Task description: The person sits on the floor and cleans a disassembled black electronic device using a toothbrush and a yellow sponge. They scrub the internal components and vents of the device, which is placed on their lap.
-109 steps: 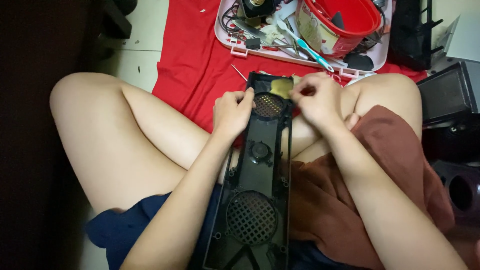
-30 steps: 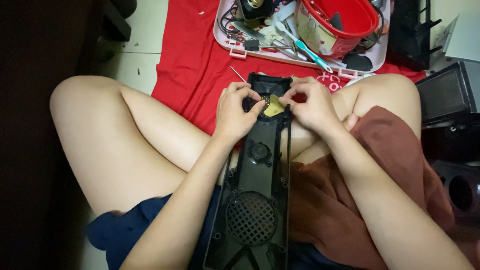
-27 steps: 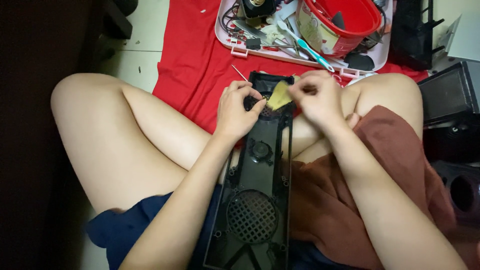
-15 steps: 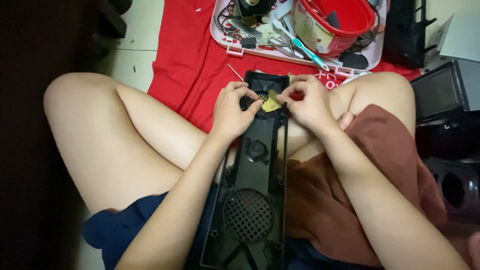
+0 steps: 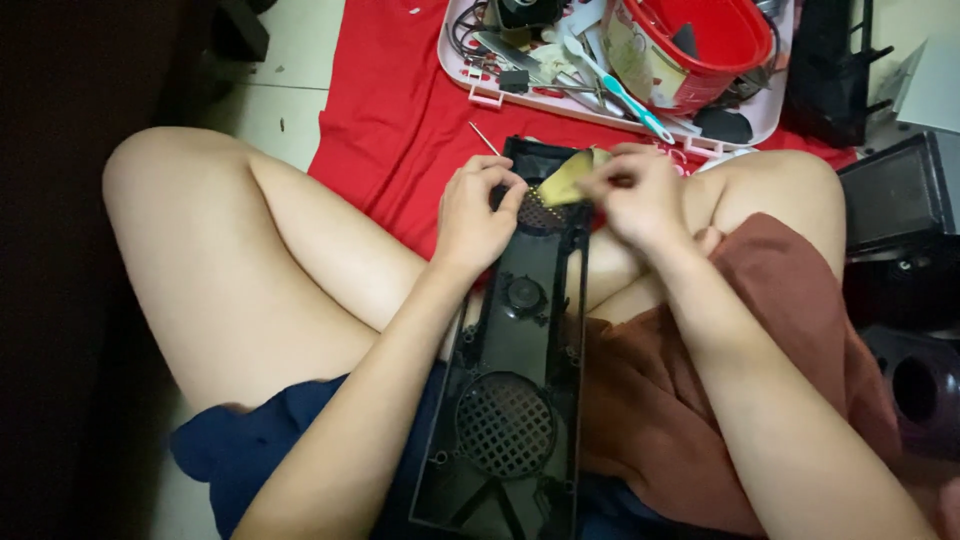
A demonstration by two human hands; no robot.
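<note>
Yellow piece (image 5: 565, 178) has shifted slightly; right hand (image 5: 640, 195) pinches it; left hand (image 5: 478, 210) steadies one black panel (image 5: 520, 340).

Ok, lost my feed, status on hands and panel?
Left hand steadies black speaker panel on lap. Right hand pinches yellowish scrap over top grille. Nothing blocking.
</note>
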